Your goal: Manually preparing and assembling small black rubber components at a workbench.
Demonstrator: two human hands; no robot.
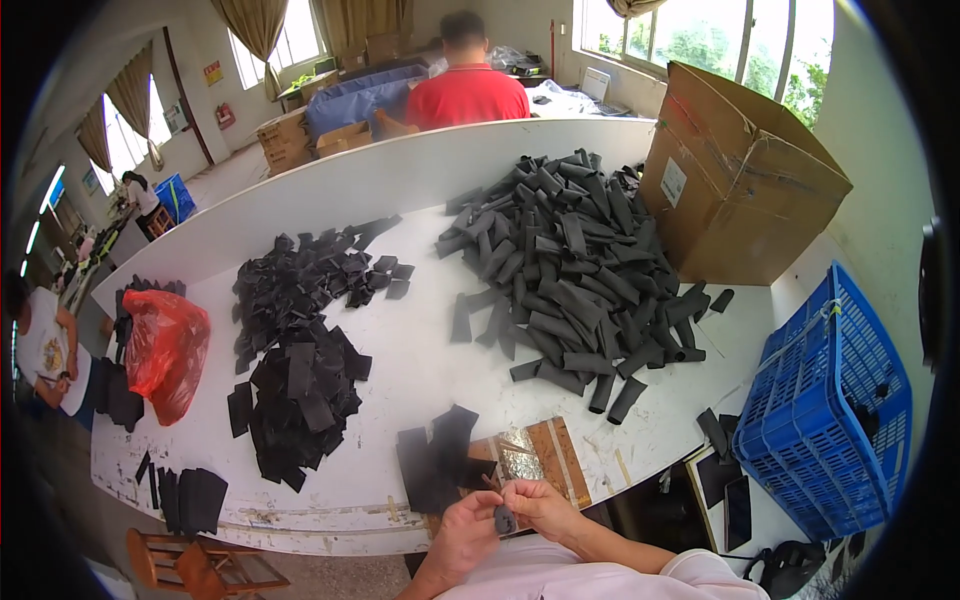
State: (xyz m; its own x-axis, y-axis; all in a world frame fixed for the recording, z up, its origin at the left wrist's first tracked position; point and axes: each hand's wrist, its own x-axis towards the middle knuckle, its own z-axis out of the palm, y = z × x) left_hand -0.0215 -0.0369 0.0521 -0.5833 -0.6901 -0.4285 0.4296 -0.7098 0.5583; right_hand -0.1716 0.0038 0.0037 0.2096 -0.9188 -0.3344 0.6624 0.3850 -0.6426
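Observation:
Close to my body, at the table's front edge, both hands are closed around a small dark grey foam piece [504, 520], rolled at its end. My left hand [466, 530] grips it from the left, and the fingertips of my right hand [540, 508] pinch it from above and the right. Beneath and beyond the hands lies a brown wooden board [570, 462] with tape strips and a shiny patch. Flat black foam sheets [418, 462] overlap the board's left side.
A big heap of dark grey foam tubes [560, 270] covers the table's right middle. Flat black pieces [300, 390] are piled left of centre, near a red plastic bag [168, 345]. A cardboard box [730, 190] and a blue crate [800, 410] stand right. A person in red [467, 95] sits beyond the partition.

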